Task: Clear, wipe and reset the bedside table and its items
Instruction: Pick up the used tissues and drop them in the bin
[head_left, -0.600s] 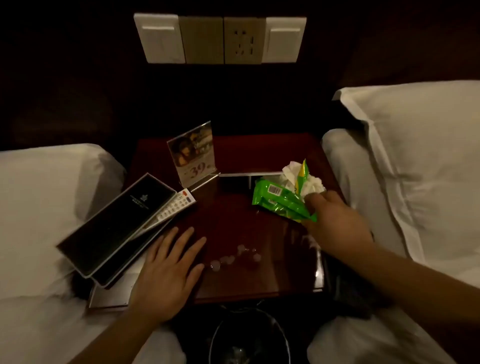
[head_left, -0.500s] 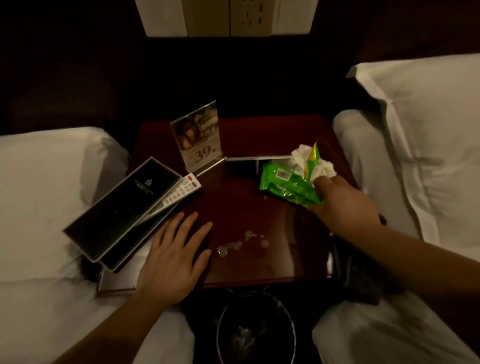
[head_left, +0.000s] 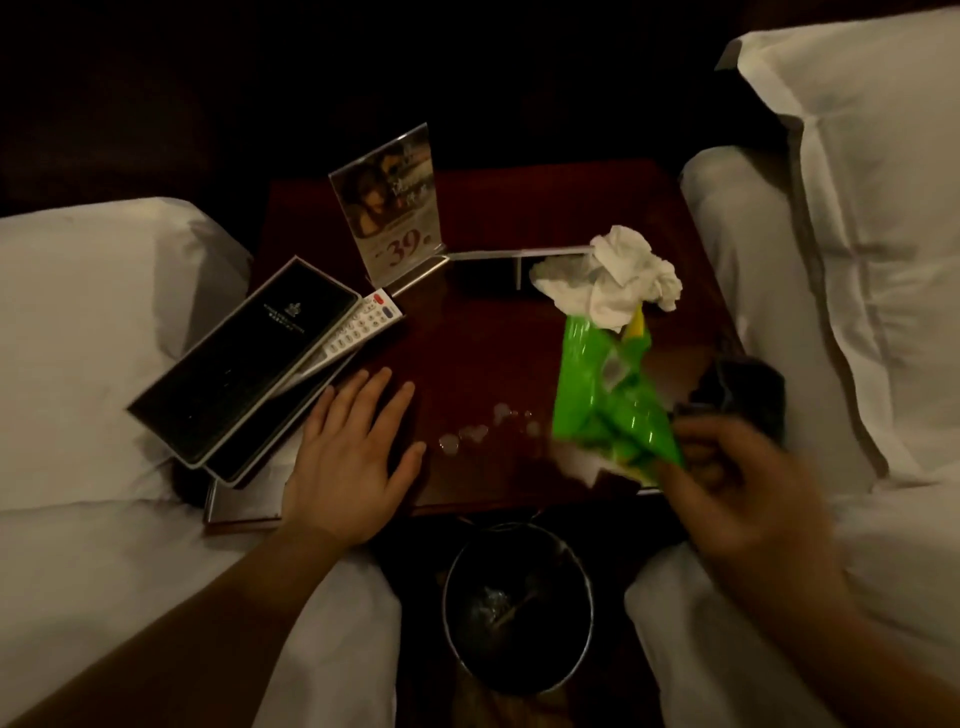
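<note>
My right hand (head_left: 737, 483) grips a green wrapper (head_left: 602, 395) with crumpled white tissue (head_left: 618, 280) bunched at its far end, held above the front right of the dark red bedside table (head_left: 493, 353). The hand is blurred. My left hand (head_left: 353, 452) lies flat on the table's front left, fingers spread, holding nothing. A black folder (head_left: 244, 358) and a white remote (head_left: 358, 327) sit at the table's left edge. An acrylic sign holder (head_left: 389, 208) marked 39 stands at the back.
Small clear scraps (head_left: 478, 428) lie on the table front. A round bin (head_left: 519, 608) stands on the floor below the table's front edge. White beds with pillows (head_left: 857, 208) flank the table. A dark cloth (head_left: 743, 395) lies on the right bed's edge.
My right hand has pulled the green wrapper and tissue toward the table's front edge, tilting the wrapper upright. The camera has tipped down, hiding the wall sockets. My left hand stays put.
</note>
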